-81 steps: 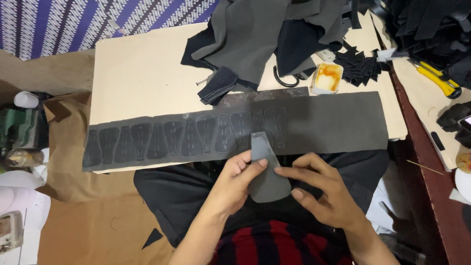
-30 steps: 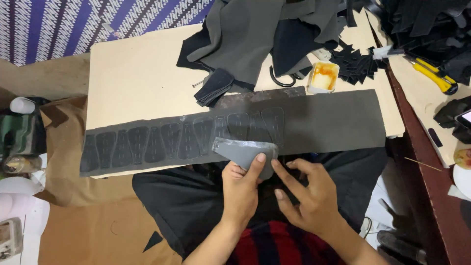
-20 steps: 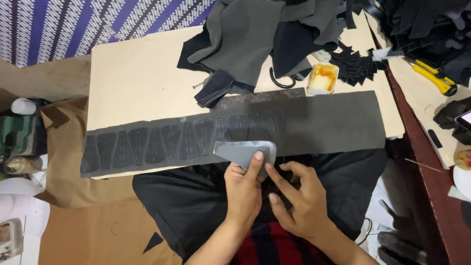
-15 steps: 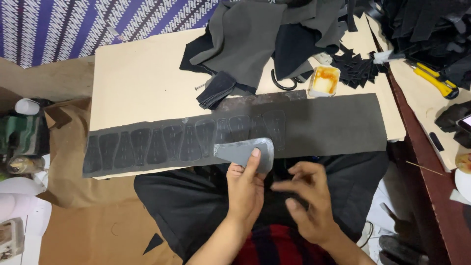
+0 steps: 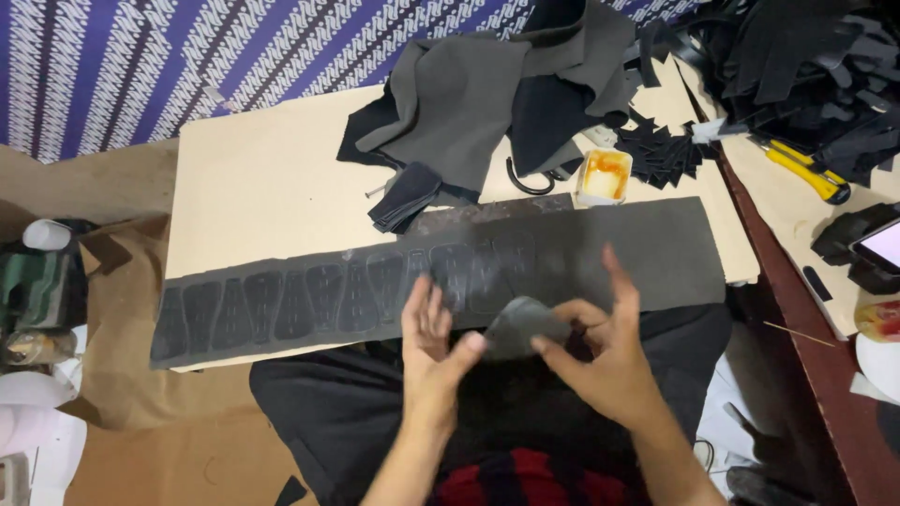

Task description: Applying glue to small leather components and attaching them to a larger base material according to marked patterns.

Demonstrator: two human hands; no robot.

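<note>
Board (image 5: 272, 178): we have the pale work board lying beyond our fingers, carrying everything else.
Strip (image 5: 619, 253): a long dark strip lies across the board just past our fingertips. Traced outlines fill it from its left end to about the middle; the right part is bare. We judge about half the tracing done and the right half left.
Fabric (image 5: 469, 94): grey and black pieces are heaped well beyond the strip, far from our fingers.
Left hand (image 5: 431, 361): our fingers are spread and partly curled, the thumb tip pressing the left edge of the piece.
Right hand (image 5: 605, 351): thumb and forefinger pinch the right edge of the piece; the other fingers are raised and spread.
Piece (image 5: 520, 323): a small dark grey cut shape is held between both hands, just short of the strip's near edge, bent slightly.
Cup (image 5: 605, 176): a small white cup with orange smears sits beyond the strip, up from our right fingers.
Knife (image 5: 804, 171): a yellow utility knife lies far right of our fingers.
</note>
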